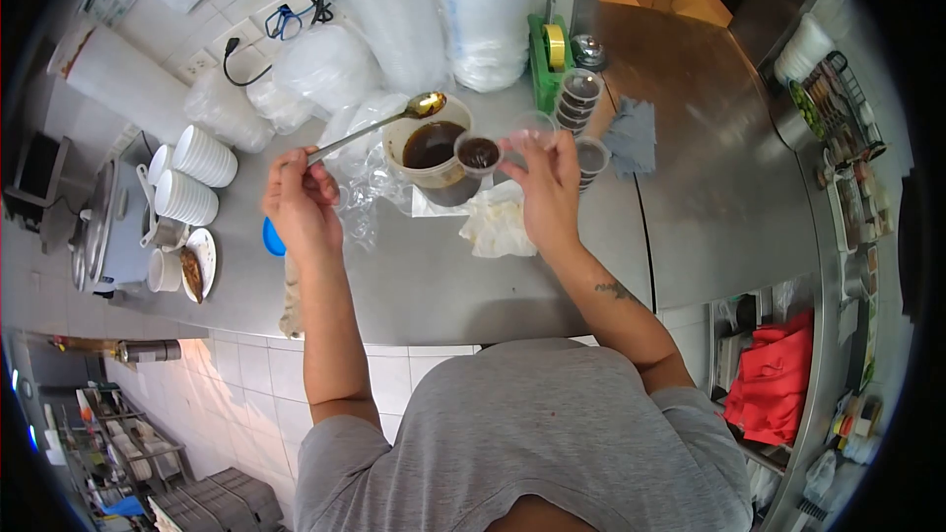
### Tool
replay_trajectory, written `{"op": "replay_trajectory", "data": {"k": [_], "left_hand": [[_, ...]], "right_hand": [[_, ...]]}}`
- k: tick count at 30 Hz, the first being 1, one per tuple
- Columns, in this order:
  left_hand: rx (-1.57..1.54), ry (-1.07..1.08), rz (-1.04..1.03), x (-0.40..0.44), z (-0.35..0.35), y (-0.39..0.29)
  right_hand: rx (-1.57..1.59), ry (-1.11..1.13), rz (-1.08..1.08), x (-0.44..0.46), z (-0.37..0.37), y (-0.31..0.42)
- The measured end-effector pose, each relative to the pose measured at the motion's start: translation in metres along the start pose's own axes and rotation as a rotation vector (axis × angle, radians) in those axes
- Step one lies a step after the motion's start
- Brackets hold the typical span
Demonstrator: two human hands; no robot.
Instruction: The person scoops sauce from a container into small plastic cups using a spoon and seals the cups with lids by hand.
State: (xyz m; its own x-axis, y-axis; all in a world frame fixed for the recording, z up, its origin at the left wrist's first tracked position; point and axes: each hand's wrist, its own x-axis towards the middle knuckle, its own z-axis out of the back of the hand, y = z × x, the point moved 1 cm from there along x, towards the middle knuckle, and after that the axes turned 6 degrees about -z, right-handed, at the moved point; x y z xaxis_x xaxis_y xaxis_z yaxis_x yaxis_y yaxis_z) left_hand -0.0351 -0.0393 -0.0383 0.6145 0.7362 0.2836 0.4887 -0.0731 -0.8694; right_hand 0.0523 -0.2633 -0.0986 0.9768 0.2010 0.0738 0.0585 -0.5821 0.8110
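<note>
My left hand point(304, 199) is closed around the handle of a metal spoon point(367, 129). The spoon's bowl, wet with brown liquid, is above the rim of a white tub point(399, 143) that holds dark brown sauce point(431, 141). Between its fingers my right hand point(544, 177) grips a small clear cup point(480, 153) with dark sauce inside, beside the tub's right side. A clear round lid point(535, 128) shows at the same fingertips. Just behind that hand stand stacked small cups of dark sauce point(575, 103). A crumpled white cloth point(497, 225) lies below the cup.
Bags of plastic containers point(389, 15) line the wall. A green tape dispenser point(548, 59) and a grey-blue cloth point(632, 136) are at the back right. Stacked white cups point(187, 197) and a plate with food point(201, 258) sit on the left. The steel counter point(414, 286) has a blue lid point(273, 237).
</note>
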Motion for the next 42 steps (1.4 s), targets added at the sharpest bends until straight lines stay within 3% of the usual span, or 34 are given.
{"op": "replay_trajectory", "data": {"k": [10,14,16,18,20,23,29,35,38,42], "left_hand": [[0.189,0.168,0.124,-0.03,-0.012,0.066],[0.463,0.234,0.169,-0.051,0.007,0.079],[0.69,0.454,0.134,-0.07,0.046,0.135],[0.936,0.596,0.003,-0.109,0.038,0.149],[0.957,0.704,-0.065,-0.129,0.038,0.171],[0.966,0.741,-0.143,-0.133,0.031,0.17],[0.376,0.567,0.512,-0.136,0.013,0.157],[0.369,0.358,0.468,-0.133,-0.007,0.15],[0.378,0.471,0.488,-0.127,0.003,0.168],[0.377,0.456,0.461,-0.127,0.002,0.163]], "right_hand": [[-0.129,-0.03,-0.16,-0.054,0.087,-0.054],[-0.161,-0.026,-0.16,-0.059,0.096,-0.065],[-0.175,-0.013,-0.153,-0.06,0.099,-0.071],[-0.174,-0.007,-0.153,-0.061,0.102,-0.078],[-0.183,-0.004,-0.144,-0.062,0.103,-0.082],[-0.173,-0.011,-0.111,-0.061,0.101,-0.084],[-0.199,-0.005,-0.083,-0.061,0.1,-0.086],[-0.219,-0.019,-0.093,-0.061,0.101,-0.086],[-0.249,-0.048,-0.111,-0.061,0.101,-0.088],[-0.295,-0.07,-0.096,-0.061,0.098,-0.086]]}}
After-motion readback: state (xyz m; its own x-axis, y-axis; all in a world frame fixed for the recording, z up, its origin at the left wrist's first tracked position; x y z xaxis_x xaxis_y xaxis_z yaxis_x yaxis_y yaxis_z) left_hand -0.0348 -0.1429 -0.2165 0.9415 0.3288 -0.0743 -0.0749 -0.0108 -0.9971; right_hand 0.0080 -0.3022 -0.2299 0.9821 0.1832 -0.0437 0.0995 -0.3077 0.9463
